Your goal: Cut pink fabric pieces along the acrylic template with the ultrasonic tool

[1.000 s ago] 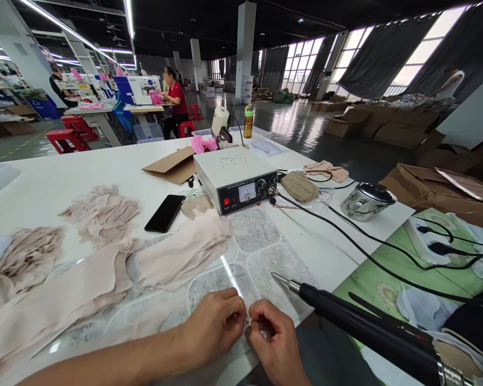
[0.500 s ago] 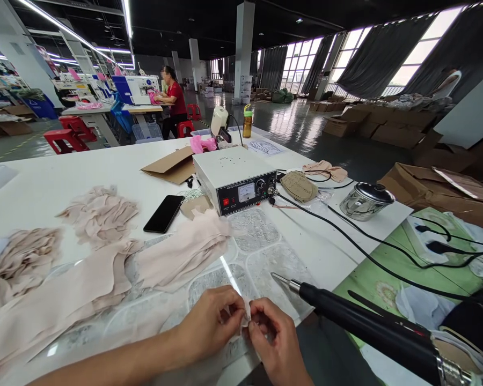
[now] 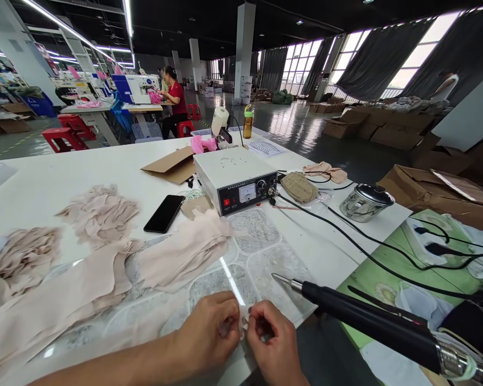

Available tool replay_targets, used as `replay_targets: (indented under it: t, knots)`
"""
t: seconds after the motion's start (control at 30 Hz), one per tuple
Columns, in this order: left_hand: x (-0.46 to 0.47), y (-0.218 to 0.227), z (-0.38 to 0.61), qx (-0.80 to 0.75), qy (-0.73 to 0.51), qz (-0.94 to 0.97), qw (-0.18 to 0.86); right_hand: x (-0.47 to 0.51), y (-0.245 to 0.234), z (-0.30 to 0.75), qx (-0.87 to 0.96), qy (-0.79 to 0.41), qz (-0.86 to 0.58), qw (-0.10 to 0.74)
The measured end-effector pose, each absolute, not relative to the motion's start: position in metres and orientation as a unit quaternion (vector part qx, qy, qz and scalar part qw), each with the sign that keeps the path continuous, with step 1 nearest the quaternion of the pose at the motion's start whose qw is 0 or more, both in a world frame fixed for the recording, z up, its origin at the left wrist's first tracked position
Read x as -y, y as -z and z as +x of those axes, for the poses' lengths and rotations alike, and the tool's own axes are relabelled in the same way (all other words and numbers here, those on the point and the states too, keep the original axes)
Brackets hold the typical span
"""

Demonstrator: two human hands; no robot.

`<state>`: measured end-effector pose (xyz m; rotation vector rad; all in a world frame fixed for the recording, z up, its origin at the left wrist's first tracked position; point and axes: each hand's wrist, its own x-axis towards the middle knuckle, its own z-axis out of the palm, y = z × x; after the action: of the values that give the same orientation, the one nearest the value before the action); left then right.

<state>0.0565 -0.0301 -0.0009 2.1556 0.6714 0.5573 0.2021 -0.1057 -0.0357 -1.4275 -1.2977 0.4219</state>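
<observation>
Parting slightly since half a second ago, the left hand (image 3: pixel 209 329) and right hand (image 3: pixel 277 340) are leaving a wider gap between them. Thumb and fingers of each are pinching a small pale fabric scrap (image 3: pixel 243 316), which is showing between the hands, near the front edge of the white surface (image 3: pixel 44 185). To their right, a black-handled pointed tool (image 3: pixel 370 316) is aiming its metal tip leftward. Beige fabric strips (image 3: pixel 185 252) are lying left of the control box (image 3: pixel 247 193), near a smartphone (image 3: pixel 164 213)
</observation>
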Motion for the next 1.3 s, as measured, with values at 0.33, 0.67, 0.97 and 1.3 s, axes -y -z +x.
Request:
replay_targets:
  t: [0.33, 0.67, 0.97, 1.3]
  knots:
    - [0.019, -0.001, 0.059, -0.317, -0.216, 0.802, 0.458, 0.107, 0.049, 0.218, 0.484, -0.231, -0.638, 0.553]
    - [0.025, 0.011, 0.052, -0.105, -0.162, 0.969, 0.153, 0.107, 0.042, 0.245, 0.605, 0.03, -0.627, 0.489]
    - [0.011, -0.004, 0.05, -0.104, -0.156, 0.976, 0.112, 0.11, 0.044, 0.258, 0.64, 0.086, -0.614, 0.453]
    - [-0.006, -0.002, 0.065, -0.091, -0.131, 0.977, 0.139, 0.098, 0.054, 0.261, 0.661, 0.086, -0.625, 0.406]
